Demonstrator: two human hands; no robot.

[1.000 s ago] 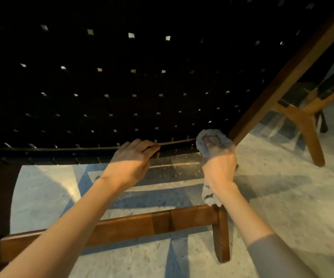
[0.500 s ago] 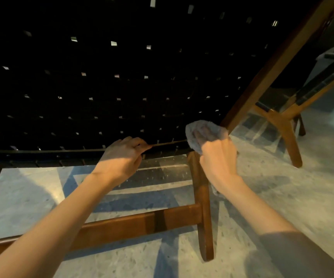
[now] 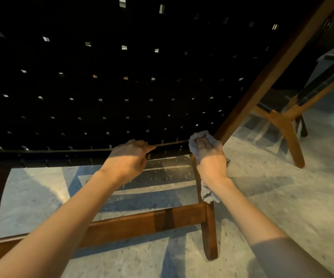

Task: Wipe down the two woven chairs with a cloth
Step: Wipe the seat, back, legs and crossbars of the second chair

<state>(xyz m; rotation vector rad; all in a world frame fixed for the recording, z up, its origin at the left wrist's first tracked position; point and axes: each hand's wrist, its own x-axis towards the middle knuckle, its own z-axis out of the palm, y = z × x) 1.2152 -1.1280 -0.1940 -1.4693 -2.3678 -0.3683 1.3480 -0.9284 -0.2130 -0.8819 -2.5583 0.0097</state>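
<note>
A woven chair (image 3: 122, 87) fills the upper view, its black webbing stretched in a brown wooden frame and seen from behind or below. My left hand (image 3: 128, 159) grips the lower edge rail of the webbing. My right hand (image 3: 210, 157) holds a grey cloth (image 3: 197, 137) pressed against the lower right corner, where the webbing meets the slanted side rail (image 3: 272, 69). A tail of the cloth hangs below my right wrist. A second woven chair (image 3: 288, 119) stands at the right, only its legs and seat edge showing.
A wooden crossbar (image 3: 142, 223) and a curved leg (image 3: 210, 237) of the near chair lie low in front of my arms. The floor (image 3: 282, 197) is pale speckled stone with striped shadows.
The view has swung slightly, so the chair leg sits further right than half a second ago. My right hand with the cloth has stayed at the lower right corner. My left hand keeps its grip.
</note>
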